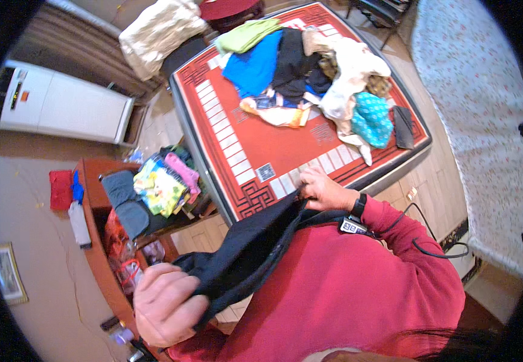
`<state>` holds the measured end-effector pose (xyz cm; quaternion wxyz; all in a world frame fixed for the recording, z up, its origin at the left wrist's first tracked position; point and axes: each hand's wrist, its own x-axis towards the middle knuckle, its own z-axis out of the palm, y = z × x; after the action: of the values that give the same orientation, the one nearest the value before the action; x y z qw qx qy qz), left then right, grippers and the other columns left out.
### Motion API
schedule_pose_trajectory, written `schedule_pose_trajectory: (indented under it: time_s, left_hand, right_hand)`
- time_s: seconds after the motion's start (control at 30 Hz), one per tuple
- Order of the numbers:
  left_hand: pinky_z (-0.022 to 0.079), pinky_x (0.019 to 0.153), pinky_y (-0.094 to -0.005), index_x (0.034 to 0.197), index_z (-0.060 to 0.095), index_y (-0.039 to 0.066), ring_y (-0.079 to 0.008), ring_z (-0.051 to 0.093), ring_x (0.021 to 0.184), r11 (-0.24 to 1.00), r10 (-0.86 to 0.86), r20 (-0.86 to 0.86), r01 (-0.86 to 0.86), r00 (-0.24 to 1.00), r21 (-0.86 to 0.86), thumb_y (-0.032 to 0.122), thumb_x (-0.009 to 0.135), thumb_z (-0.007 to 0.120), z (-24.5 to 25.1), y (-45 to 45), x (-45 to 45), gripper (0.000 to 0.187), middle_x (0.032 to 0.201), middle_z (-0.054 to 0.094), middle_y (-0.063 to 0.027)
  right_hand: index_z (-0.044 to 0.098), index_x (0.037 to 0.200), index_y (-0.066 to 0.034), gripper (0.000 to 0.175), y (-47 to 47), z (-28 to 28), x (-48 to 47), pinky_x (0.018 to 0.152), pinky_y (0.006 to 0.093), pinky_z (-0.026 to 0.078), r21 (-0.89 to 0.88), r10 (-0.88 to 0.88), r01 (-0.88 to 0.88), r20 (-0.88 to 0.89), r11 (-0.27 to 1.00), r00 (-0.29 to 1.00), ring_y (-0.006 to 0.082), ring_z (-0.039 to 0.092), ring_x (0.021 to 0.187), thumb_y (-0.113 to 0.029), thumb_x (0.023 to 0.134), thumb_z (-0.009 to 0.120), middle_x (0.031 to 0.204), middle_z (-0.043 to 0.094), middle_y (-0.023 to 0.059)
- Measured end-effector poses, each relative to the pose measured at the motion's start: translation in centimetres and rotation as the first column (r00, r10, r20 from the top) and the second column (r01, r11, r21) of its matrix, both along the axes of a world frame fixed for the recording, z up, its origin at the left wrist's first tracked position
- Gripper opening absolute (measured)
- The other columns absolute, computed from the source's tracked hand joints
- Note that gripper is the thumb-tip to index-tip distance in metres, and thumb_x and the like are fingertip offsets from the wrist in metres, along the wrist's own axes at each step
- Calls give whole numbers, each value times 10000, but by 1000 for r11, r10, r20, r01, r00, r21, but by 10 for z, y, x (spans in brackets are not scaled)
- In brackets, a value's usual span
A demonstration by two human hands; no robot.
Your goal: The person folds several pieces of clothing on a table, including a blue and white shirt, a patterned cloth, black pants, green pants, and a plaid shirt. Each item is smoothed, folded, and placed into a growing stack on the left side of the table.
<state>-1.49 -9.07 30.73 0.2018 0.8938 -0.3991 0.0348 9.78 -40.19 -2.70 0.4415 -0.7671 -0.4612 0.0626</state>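
A black cloth garment (243, 253) is stretched between my two hands, its opening gaping in front of my red sweatshirt (361, 289). At the lower left my left hand (166, 303) has its fingers curled round one end of that opening. My right hand (327, 188), with a black band at the wrist, pinches the other end above the near edge of the table (261, 135). On the table's red top lies a loose heap of clothes: a blue cloth (254, 65), a black garment (288, 63), a white garment (354, 68) and a teal dotted cloth (372, 120).
A dark chair (125, 203) left of the table bears folded clothes (161, 185). Behind it stands a reddish wooden cabinet (96, 235) with bags inside. A white air conditioner (66, 99) is at the far left. Floral fabric (465, 90) hangs at the right. A black cable (438, 255) loops near my right arm.
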Motion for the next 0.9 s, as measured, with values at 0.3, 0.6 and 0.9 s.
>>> schedule_pose_trajectory:
  time_s: [0.3,0.6,0.9]
  left_hand:
    - [510,756,-369,885,558,9,-260,628,828,757,567,-187,-597,802,-265,-78,704,699,-99,40,-24,246,974,653,-176]
    - [486,894,-350,1095,601,-6,-202,605,989,221,308,-791,-848,529,-481,31,907,612,-264,57,16,192,1069,633,-92]
    - [460,1049,-384,1372,432,-63,-269,573,1202,-44,408,-908,-992,92,-121,156,877,801,-445,90,47,654,1327,564,-228]
  right_hand:
    - [693,843,-65,124,-117,100,47,794,318,499,199,-286,313,-155,929,946,187,629,917,-51,787,803,926,632,56]
    - [715,936,-7,147,-135,71,81,824,277,497,22,-329,404,-540,914,775,121,635,893,-109,853,781,901,701,30]
    - [665,1156,-69,445,-71,-92,105,1016,441,425,-67,-704,711,103,700,703,331,561,1167,-236,771,811,1172,643,140]
